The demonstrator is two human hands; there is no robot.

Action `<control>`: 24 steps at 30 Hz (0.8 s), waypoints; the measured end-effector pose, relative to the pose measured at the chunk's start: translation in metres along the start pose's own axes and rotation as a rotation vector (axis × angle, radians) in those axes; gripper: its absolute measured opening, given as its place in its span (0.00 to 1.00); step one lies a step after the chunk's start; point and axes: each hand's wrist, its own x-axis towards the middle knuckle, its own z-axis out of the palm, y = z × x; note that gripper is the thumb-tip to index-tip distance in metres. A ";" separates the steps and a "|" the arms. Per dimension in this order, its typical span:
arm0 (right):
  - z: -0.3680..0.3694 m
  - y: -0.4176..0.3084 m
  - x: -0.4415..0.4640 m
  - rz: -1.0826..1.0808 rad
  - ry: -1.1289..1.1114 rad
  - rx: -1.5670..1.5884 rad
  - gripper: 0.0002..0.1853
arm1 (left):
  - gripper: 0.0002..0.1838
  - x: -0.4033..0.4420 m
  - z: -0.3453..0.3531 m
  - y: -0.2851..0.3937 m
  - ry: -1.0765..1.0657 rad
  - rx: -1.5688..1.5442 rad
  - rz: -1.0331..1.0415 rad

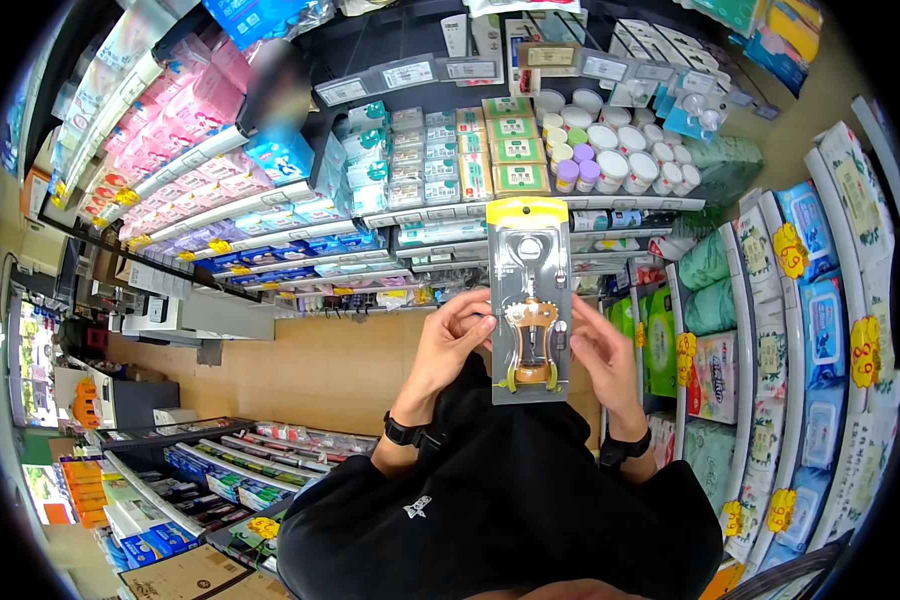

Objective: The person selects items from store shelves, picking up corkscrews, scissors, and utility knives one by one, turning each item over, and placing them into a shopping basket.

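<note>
A blister package (530, 300) with a yellow top and a dark card stands upright before my chest. Under its clear plastic shows a corkscrew-like tool with a wood-coloured body. My left hand (456, 340) has its fingers curled at the package's left edge, some of them hidden behind it. At the right edge my right hand (602, 355) holds the package with thumb and fingers. Both wrists wear black bands.
Shelves ahead carry boxed goods (520, 150) and white-lidded tubs (630, 150). Pink packs (185, 115) fill the left shelf. Wipes packs (822, 320) line the right shelf. Behind my left arm is a low shelf (220, 470); tan floor (340, 350) lies between.
</note>
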 end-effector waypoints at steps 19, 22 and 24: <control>0.008 0.027 -0.016 0.025 0.060 -0.174 0.43 | 0.27 0.012 0.019 -0.009 -0.285 0.040 -0.023; 0.011 0.035 -0.015 0.020 0.026 -0.133 0.48 | 0.35 0.014 0.023 -0.020 -0.285 0.195 -0.004; 0.012 0.038 -0.014 0.070 -0.004 -0.085 0.49 | 0.43 0.014 0.023 -0.021 -0.345 0.146 -0.125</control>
